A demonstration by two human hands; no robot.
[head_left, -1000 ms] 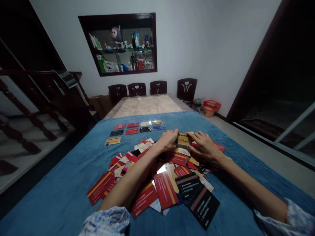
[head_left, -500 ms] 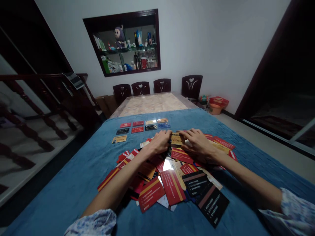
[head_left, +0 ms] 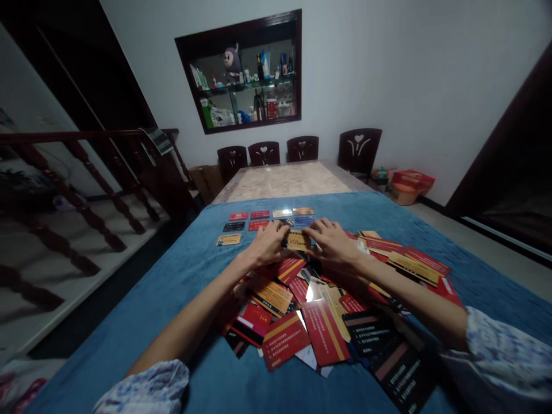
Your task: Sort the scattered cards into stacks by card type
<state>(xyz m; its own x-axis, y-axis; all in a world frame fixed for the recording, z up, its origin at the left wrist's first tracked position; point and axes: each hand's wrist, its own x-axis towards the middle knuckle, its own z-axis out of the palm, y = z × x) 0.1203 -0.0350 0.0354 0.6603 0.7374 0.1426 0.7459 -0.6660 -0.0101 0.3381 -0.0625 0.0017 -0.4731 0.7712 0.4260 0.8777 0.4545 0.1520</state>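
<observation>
A gold VIP card (head_left: 297, 240) is held by its two short edges, with my left hand (head_left: 268, 241) at its left side and my right hand (head_left: 333, 241) at its right. It sits just above the far side of a loose heap of cards, where a red card (head_left: 324, 332), a black card (head_left: 371, 333) and an orange card (head_left: 272, 295) overlap. Beyond my hands lie small rows of cards, among them a red card (head_left: 238, 217), a blue card (head_left: 305, 221) and a gold card (head_left: 228, 239). My hands partly cover the nearer row.
A blue cloth (head_left: 185, 313) covers the near part of the long table (head_left: 293, 177). Dark wooden chairs (head_left: 302, 148) stand along the far end. A railing (head_left: 103, 172) runs on the left. At right, a red box (head_left: 414, 179) rests on an orange tub (head_left: 403, 196).
The gold card and both hands have shifted left over the cloth, nearer the laid-out rows. My view has turned a little to the left.
</observation>
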